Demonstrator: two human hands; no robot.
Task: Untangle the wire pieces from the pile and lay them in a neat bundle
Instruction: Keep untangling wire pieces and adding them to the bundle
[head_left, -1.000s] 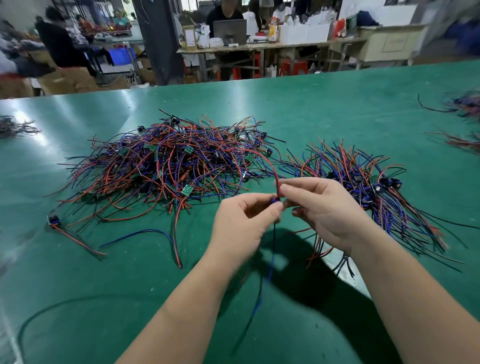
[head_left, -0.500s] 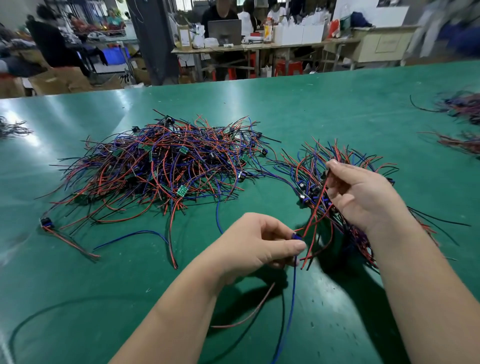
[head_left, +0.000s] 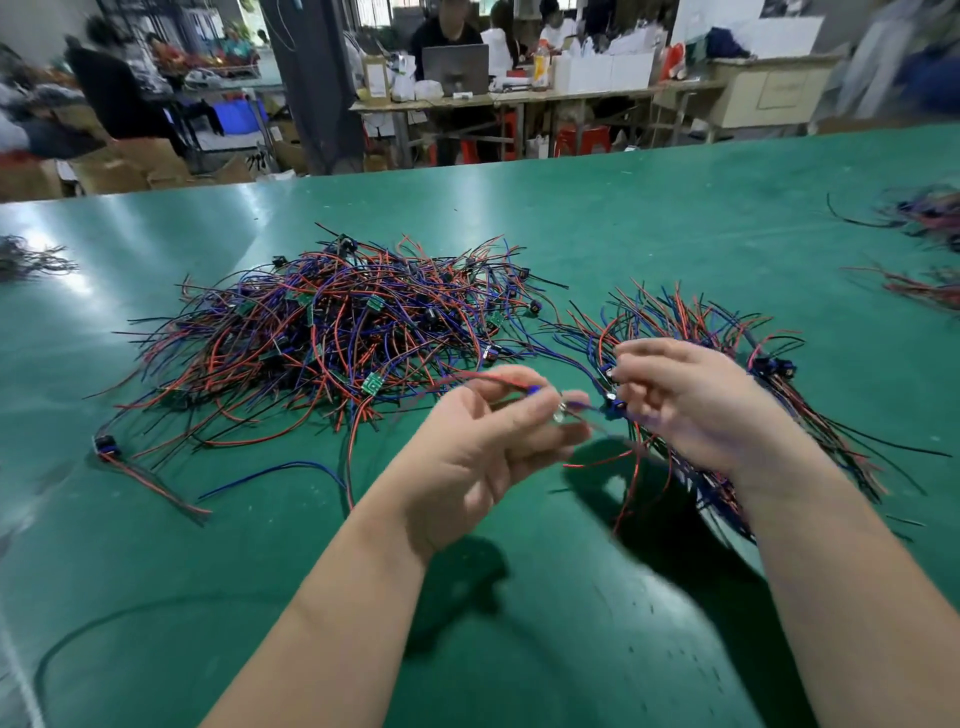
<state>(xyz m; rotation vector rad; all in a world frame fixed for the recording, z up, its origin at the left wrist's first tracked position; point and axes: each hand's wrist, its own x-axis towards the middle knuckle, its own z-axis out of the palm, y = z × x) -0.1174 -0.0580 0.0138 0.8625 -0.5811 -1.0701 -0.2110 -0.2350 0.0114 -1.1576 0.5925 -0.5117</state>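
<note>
A: Nearest entry?

B: We log two bare forearms reaching in over the green worktop (head_left: 623, 223), which carries every item below.

A: The hands?

B: Left hand (head_left: 483, 441): fingers curled, thumb and fingertips pinching one wire piece (head_left: 519, 385), a red lead with a blue connector, lifted off the worktop. It is blurred, so we cannot tell the exact finger placement. Right hand (head_left: 696, 410): fingers curled round the connector end of the bundle (head_left: 675, 317), with dark blue connectors showing at its fingertips. The two hands are near each other; we cannot tell whether they touch.

A: Where does the bundle lie?

B: Right of centre, under and beyond the right hand. Its leads fan out on the far side and trail back beside the right forearm.

A: And the pile?

B: The pile (head_left: 337, 338) is left of centre, just beyond the left hand and just beside the bundle. We note red, blue and black leads in a tangle, with small green boards and dark connectors. A stray piece (head_left: 109, 447) with a connector lies at the pile's near left edge, and a loose blue lead (head_left: 275, 470) lies near it.

A: Farther out?

B: We see small wire heaps at the far right edge (head_left: 919, 218) and the far left edge (head_left: 26, 257). Beyond the worktop we list a table with a laptop (head_left: 457, 62), a person seated behind it, and cardboard boxes (head_left: 130, 166) to the left.
</note>
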